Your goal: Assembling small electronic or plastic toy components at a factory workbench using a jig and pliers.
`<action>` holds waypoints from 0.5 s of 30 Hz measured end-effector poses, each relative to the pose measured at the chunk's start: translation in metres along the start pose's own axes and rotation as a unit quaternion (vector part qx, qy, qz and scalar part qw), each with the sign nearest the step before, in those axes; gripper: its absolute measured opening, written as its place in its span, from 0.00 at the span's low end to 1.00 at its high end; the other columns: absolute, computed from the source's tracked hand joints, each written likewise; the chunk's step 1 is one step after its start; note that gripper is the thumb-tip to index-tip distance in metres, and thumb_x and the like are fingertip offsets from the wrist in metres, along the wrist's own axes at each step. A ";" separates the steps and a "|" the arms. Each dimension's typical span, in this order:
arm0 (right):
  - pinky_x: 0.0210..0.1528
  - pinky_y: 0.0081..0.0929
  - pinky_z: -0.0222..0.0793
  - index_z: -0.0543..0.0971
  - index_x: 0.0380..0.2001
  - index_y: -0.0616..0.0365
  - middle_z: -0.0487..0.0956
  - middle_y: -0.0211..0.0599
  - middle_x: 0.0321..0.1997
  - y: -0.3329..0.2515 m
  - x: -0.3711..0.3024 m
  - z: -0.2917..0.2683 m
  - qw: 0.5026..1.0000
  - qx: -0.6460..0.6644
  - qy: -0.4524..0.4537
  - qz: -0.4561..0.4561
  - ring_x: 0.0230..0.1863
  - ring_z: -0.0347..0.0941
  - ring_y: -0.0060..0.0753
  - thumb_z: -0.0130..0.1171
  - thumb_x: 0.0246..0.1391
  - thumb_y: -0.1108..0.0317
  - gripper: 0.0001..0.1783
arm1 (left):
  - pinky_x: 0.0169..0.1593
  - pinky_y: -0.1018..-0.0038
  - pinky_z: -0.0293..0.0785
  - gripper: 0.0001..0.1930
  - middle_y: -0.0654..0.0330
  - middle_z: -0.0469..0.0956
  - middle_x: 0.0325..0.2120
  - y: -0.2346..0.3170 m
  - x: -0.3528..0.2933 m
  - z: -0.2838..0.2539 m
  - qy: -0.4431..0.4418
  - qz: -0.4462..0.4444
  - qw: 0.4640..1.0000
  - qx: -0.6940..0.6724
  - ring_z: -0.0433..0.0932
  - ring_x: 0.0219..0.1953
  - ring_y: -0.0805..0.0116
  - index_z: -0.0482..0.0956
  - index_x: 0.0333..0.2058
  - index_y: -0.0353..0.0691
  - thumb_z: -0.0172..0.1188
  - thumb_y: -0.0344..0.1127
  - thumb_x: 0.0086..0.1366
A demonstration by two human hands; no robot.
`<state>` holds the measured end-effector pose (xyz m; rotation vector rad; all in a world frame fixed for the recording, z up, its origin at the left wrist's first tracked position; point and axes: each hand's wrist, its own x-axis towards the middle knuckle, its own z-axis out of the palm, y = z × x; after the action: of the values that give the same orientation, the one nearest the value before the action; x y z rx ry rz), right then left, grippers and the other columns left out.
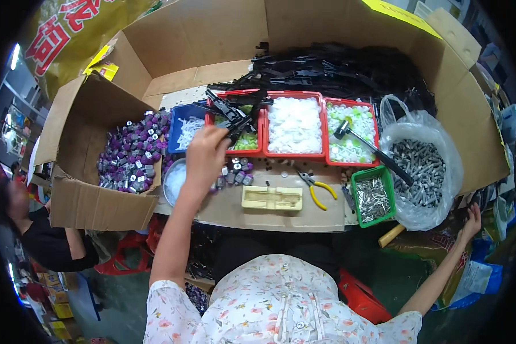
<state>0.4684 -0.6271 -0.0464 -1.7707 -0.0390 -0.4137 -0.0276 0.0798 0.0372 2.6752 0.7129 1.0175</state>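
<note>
Right, my left hand (207, 150) is closed around the lower end of a loose bundle of slim, black plastic parts (233, 116), in the upper middle of the frame. The bundle hangs over a red plastic tray of green pieces (243, 153), near the rim of a blue plastic tray of pale strips (172, 131). My hands are well apart: the right hand (470, 225) is out at the right edge, fingers partly curled beside dark material, and I can't tell whether it grips anything. I'd judge the step in hand as handling a batch of black parts, like those in the dark tangled heap (338, 71) at the upper right of centre. As I see it, the next move calls for a firm, level grip, so that no loose end drops among the green pieces. Below centre, the cream-coloured rectangular block with a recessed top (271, 205) lies untouched, with the yellow-handled metal pliers (311, 183) just beside it on its right.
</note>
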 end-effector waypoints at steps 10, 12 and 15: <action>0.42 0.16 0.67 0.79 0.50 0.63 0.80 0.31 0.46 -0.167 -0.095 0.082 0.988 -0.019 -0.041 -0.150 0.38 0.72 0.19 0.52 0.62 0.78 0.15 | 0.46 0.61 0.72 0.18 0.52 0.79 0.32 -0.064 0.024 0.004 -0.106 0.021 0.991 0.077 0.74 0.40 0.52 0.83 0.39 0.35 0.68 0.24 0.45; 0.45 0.20 0.70 0.78 0.49 0.66 0.79 0.32 0.46 -0.183 -0.106 0.100 0.982 -0.006 -0.112 -0.154 0.39 0.73 0.20 0.52 0.62 0.79 0.13 | 0.44 0.62 0.73 0.18 0.52 0.79 0.31 -0.062 0.029 -0.008 -0.095 0.012 0.993 0.073 0.76 0.38 0.52 0.83 0.40 0.35 0.67 0.24 0.46; 0.44 0.19 0.70 0.79 0.46 0.66 0.78 0.32 0.43 -0.216 -0.157 0.158 0.959 -0.007 -0.196 -0.203 0.38 0.73 0.21 0.52 0.61 0.80 0.11 | 0.38 0.61 0.75 0.17 0.49 0.78 0.28 -0.051 0.033 -0.031 -0.065 -0.020 0.998 0.009 0.78 0.31 0.49 0.83 0.39 0.34 0.67 0.27 0.47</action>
<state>0.3090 -0.3933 0.0810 -1.8345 -0.6912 -0.3487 -0.0458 0.1408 0.0621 2.7000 0.7489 0.8219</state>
